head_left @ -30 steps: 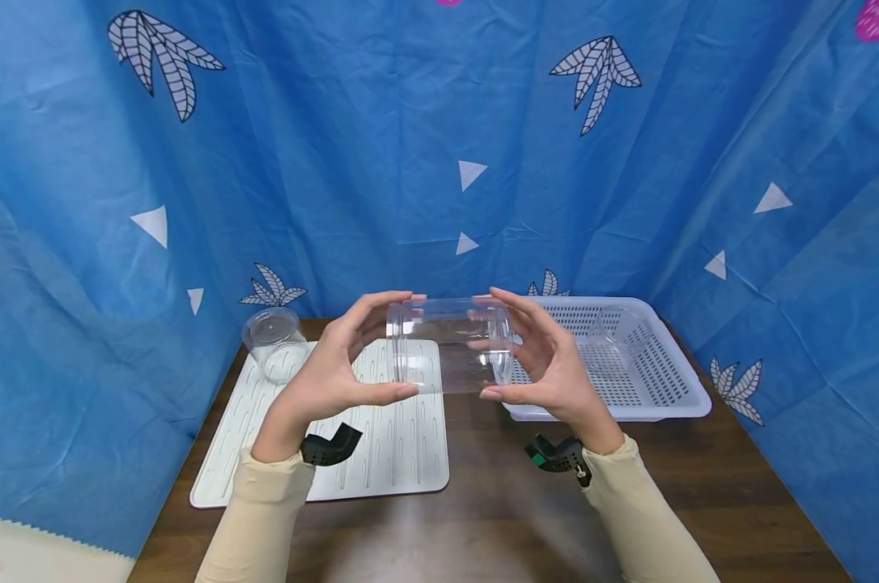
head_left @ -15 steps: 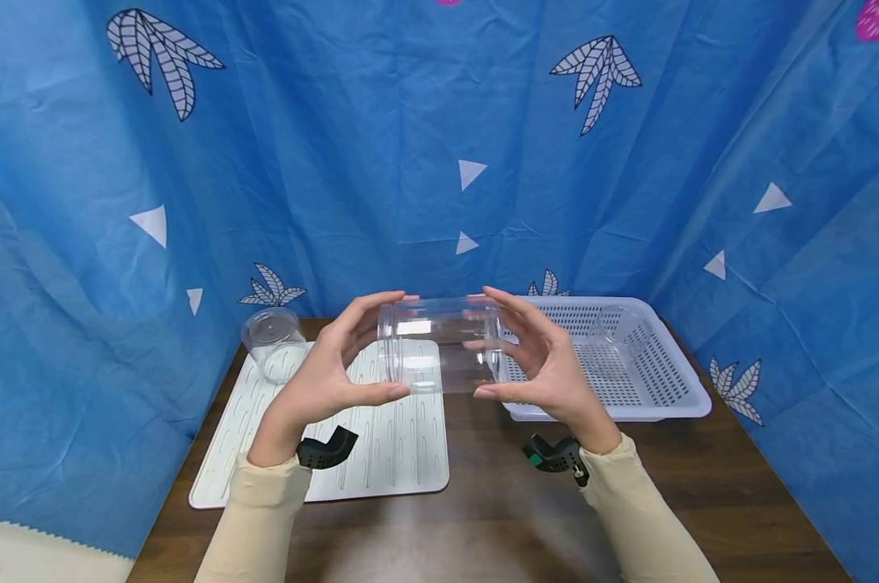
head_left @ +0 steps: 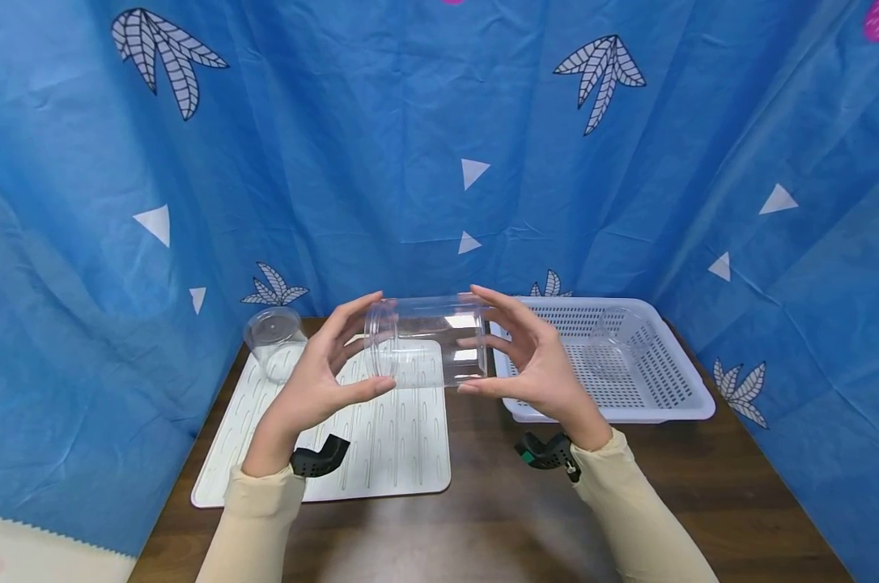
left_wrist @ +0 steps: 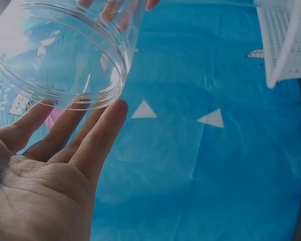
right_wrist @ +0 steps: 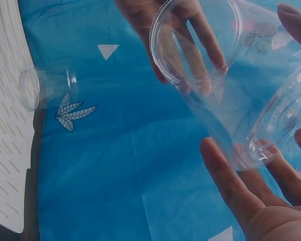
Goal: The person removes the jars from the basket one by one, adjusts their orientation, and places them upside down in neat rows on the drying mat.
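Between both hands a clear plastic jar (head_left: 435,344) lies sideways in the air above the table. My left hand (head_left: 319,376) holds its ribbed mouth end, thumb below and fingers above and behind. Around the base end, my right hand (head_left: 530,364) grips with the thumb low and the fingers over the far side. The left wrist view shows the open mouth of the jar (left_wrist: 65,55) with fingertips right at the rim. In the right wrist view, the round base of the jar (right_wrist: 286,115) sits among the right fingers. Nothing shows inside it.
At the left, a white ridged drying mat (head_left: 403,453) lies on the dark wooden table (head_left: 527,518). A second clear jar (head_left: 273,344) stands bottom up at its back corner. A white perforated basket (head_left: 680,389) with another clear jar (head_left: 617,340) stands right. Blue curtain (head_left: 381,162) hangs behind.
Both hands and the jar have shifted a little to the left, and the jar has turned slightly so more of its mouth shows. The mat, basket and other jars stay put.
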Demonstrator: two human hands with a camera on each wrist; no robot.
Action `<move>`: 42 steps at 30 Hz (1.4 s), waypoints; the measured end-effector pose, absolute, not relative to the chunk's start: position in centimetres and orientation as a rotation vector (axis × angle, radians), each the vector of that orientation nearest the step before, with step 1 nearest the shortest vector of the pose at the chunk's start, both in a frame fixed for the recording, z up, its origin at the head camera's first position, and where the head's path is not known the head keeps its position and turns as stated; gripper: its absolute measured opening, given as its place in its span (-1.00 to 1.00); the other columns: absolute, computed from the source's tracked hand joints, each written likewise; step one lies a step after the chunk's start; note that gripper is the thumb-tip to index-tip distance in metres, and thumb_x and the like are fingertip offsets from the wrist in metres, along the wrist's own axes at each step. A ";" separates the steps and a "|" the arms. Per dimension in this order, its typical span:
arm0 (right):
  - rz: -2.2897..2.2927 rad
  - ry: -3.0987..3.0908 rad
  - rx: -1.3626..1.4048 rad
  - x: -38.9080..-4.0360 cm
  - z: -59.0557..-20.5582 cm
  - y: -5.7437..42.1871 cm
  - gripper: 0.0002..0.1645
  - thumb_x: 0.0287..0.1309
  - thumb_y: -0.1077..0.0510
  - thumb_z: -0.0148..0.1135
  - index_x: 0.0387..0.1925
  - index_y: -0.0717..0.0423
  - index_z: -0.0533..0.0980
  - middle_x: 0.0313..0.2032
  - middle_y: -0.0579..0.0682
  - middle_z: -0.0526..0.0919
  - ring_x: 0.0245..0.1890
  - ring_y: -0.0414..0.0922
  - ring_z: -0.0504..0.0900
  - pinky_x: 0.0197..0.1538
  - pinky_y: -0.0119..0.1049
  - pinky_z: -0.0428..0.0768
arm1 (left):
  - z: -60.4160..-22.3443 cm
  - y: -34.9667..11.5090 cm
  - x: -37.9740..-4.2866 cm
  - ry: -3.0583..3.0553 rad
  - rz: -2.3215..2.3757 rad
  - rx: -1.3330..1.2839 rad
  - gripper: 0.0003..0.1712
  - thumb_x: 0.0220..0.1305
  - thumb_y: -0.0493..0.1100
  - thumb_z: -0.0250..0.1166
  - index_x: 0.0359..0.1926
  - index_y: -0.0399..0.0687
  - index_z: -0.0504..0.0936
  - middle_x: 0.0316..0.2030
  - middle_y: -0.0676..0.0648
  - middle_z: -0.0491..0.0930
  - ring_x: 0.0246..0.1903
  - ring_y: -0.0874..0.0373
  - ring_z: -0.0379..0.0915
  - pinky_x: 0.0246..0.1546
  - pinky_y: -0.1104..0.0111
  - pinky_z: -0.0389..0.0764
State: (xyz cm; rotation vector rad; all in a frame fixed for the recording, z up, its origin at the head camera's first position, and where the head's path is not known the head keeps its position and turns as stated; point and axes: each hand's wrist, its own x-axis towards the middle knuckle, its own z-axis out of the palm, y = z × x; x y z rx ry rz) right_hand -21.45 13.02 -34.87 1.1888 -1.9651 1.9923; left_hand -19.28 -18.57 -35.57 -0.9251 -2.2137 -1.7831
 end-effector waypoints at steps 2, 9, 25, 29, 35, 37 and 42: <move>1.978 -1.976 1.190 -21.5 -34.8 12.9 0.33 -0.18 0.58 0.73 0.64 0.06 0.35 0.54 0.12 0.44 0.45 0.21 0.48 0.31 0.14 0.66 | -35.9 -18.7 -19.3 -2.206 -1.794 -0.919 0.11 0.26 -0.32 0.61 0.71 0.16 0.25 0.64 -0.01 0.26 0.57 -0.01 0.27 0.50 0.24 0.43; 1.912 -2.053 1.162 -21.7 -34.7 12.3 0.30 -0.18 0.52 0.77 0.62 0.10 0.37 0.55 0.02 0.45 0.48 0.18 0.46 0.34 0.11 0.64 | -37.2 -19.6 -19.3 -2.248 -1.807 -0.867 0.13 0.29 -0.34 0.59 0.73 0.14 0.19 0.64 -0.02 0.26 0.56 -0.08 0.32 0.50 0.31 0.41; 1.705 -2.219 1.057 -23.6 -34.9 10.2 0.26 -0.15 0.24 0.87 0.59 -0.23 0.42 0.45 -0.14 0.54 0.37 -0.09 0.58 0.25 -0.13 0.71 | -42.1 -22.9 -17.8 -2.546 -1.369 -0.554 -0.06 0.45 -0.06 0.54 0.68 0.02 0.27 0.60 -0.12 0.32 0.55 -0.15 0.31 0.50 0.07 0.39; 1.661 -2.273 1.031 -24.1 -35.1 9.6 0.23 -0.10 0.16 0.87 0.60 -0.21 0.42 0.44 -0.11 0.53 0.32 -0.05 0.61 0.23 -0.06 0.73 | -43.8 -24.0 -16.9 -2.616 -1.275 -0.458 -0.15 0.54 0.00 0.45 0.67 -0.05 0.29 0.58 -0.18 0.35 0.53 -0.20 0.32 0.49 -0.09 0.39; 1.527 -2.379 1.006 -25.1 -35.3 8.0 0.21 -0.07 0.04 0.86 0.60 -0.19 0.41 0.46 -0.14 0.52 0.26 -0.09 0.63 0.21 -0.05 0.74 | -47.1 -25.5 -15.4 -2.660 -1.201 -0.349 -0.28 0.60 0.01 0.37 0.59 -0.18 0.40 0.51 -0.25 0.42 0.50 -0.30 0.33 0.43 -0.29 0.39; 1.478 -2.406 1.011 -25.4 -35.2 7.4 0.21 -0.06 0.02 0.85 0.61 -0.17 0.40 0.48 -0.14 0.51 0.27 -0.12 0.61 0.21 -0.10 0.73 | -48.0 -25.9 -14.8 -2.661 -1.144 -0.307 -0.32 0.58 -0.01 0.39 0.54 -0.22 0.45 0.47 -0.30 0.46 0.47 -0.35 0.35 0.39 -0.35 0.39; 1.374 -2.450 1.049 -26.2 -35.2 5.7 0.22 -0.02 -0.04 0.84 0.63 -0.11 0.37 0.51 -0.10 0.48 0.32 -0.11 0.57 0.21 -0.13 0.72 | -49.6 -27.1 -13.7 -2.649 -0.996 -0.237 -0.39 0.53 -0.11 0.44 0.43 -0.32 0.53 0.40 -0.39 0.49 0.40 -0.43 0.41 0.31 -0.38 0.44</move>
